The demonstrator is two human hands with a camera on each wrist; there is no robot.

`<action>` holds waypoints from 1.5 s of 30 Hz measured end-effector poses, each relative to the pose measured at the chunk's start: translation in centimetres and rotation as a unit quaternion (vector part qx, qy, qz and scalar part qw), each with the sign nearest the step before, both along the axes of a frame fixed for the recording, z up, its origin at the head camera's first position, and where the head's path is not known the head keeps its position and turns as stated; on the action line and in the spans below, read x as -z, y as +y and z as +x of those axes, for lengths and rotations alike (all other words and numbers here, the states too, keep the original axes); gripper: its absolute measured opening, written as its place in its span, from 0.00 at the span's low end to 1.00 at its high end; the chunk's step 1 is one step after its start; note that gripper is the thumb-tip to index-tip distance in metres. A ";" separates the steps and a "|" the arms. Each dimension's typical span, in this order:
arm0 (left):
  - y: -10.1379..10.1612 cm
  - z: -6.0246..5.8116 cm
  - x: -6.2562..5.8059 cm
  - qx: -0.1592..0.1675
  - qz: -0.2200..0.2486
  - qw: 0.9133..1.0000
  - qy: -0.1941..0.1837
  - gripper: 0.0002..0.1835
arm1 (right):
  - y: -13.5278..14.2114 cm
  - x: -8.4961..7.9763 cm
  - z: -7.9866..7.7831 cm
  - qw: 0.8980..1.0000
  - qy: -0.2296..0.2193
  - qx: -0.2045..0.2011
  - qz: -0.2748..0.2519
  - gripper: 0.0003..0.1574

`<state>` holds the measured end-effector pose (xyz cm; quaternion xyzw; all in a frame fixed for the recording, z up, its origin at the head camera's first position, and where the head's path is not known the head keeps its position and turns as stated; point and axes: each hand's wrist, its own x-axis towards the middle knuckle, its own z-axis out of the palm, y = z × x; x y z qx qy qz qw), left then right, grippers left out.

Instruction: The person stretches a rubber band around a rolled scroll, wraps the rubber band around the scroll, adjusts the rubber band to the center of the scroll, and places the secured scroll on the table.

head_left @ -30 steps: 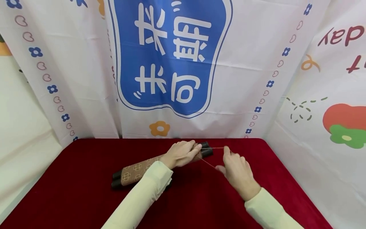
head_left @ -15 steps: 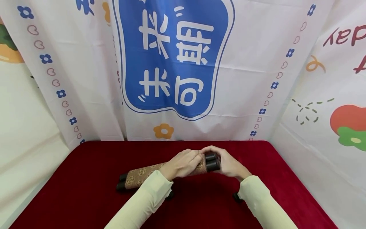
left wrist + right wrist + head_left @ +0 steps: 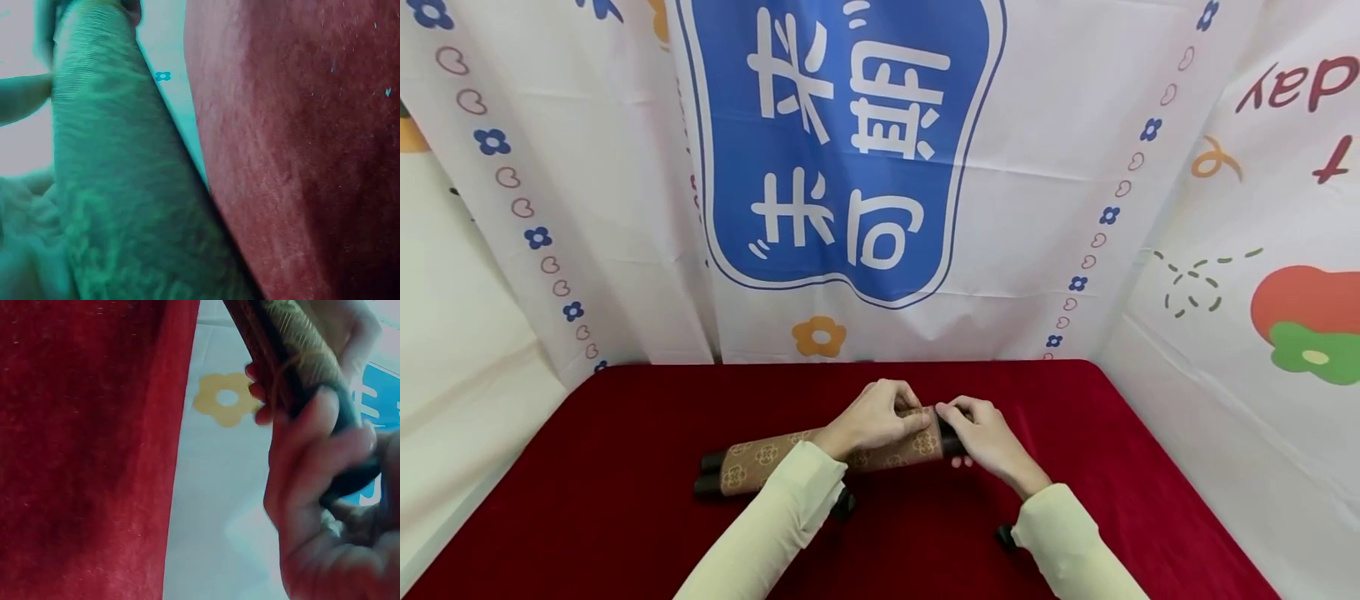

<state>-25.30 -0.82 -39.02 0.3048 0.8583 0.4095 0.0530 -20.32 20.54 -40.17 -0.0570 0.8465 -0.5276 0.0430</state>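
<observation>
A rolled scroll [image 3: 758,461], brown with gold flower motifs, slants across the head view. Paired black roller ends [image 3: 707,485] stick out at its left; a black end also shows at its right. My left hand [image 3: 874,417] grips it near the right part, thumb and fingers curled over the top edge. Fingers of my right hand [image 3: 988,435] curl round the black right end. A thin cord [image 3: 289,362] loops over the scroll just beside that end in the right wrist view. Up close, the scroll [image 3: 131,169] fills much of the left wrist view, which is blurred and tinted green.
A dark red cloth [image 3: 587,517] covers the table. White printed curtains [image 3: 1030,108] hang behind and at both sides, close to the table's edges. Small black devices, such as the wrist mount [image 3: 844,505], sit under the wrists.
A second ago my right hand held the cord stretched out to the right. It then came back to the scroll's right end and now grips it. The left hand kept hold of the scroll.
</observation>
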 end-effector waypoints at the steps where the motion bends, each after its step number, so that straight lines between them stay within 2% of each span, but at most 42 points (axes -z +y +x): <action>1: 0.0 0.0 0.2 -0.008 0.000 1.000 -0.003 0.16 | -0.2 0.2 0.0 1.000 0.002 0.016 0.008 0.25; 4: 0.2 0.3 0.5 -0.005 -0.023 1.000 0.017 0.28 | -0.7 0.6 -0.1 0.998 0.012 0.058 0.025 0.26; 6: 0.5 0.7 0.5 0.015 -0.063 0.996 0.061 0.35 | -1.0 0.6 -0.2 0.996 0.026 0.077 0.035 0.29; 8: 1.0 1.3 0.5 0.031 -0.105 0.987 0.118 0.41 | -1.2 0.6 -0.3 0.994 0.043 0.093 0.049 0.31; 10: 1.5 2.0 0.4 0.033 -0.145 0.974 0.173 0.43 | -1.3 0.5 -0.4 0.991 0.059 0.104 0.067 0.31; 13: 2.2 2.6 0.6 0.013 -0.171 0.961 0.218 0.42 | -1.5 0.6 -0.6 0.985 0.082 0.116 0.097 0.30; 17: 2.2 2.6 1.1 -0.005 -0.193 0.953 0.232 0.38 | -1.7 0.7 -0.7 0.985 0.085 0.117 0.098 0.28; 23: 0.3 2.0 1.9 -0.019 -0.216 0.946 0.239 0.36 | -1.5 0.7 -0.7 0.989 0.060 0.115 0.065 0.27; 28: 0.1 2.0 2.1 -0.025 -0.227 0.936 0.269 0.44 | -1.5 0.9 -0.7 0.990 0.050 0.114 0.062 0.27; 31: 1.2 2.2 2.0 -0.014 -0.220 0.934 0.280 0.47 | -1.5 1.0 -0.7 0.990 0.051 0.114 0.063 0.27; 35: 2.0 2.4 2.2 -0.016 -0.227 0.934 0.275 0.39 | -1.4 1.1 -0.7 0.990 0.051 0.113 0.061 0.27; 42: 0.6 2.3 2.2 -0.015 -0.241 0.936 0.257 0.32 | -1.3 1.3 -0.8 0.992 0.046 0.107 0.055 0.26; 45: 0.6 2.4 2.0 -0.021 -0.254 0.932 0.259 0.29 | -1.3 1.5 -0.8 0.991 0.044 0.110 0.056 0.26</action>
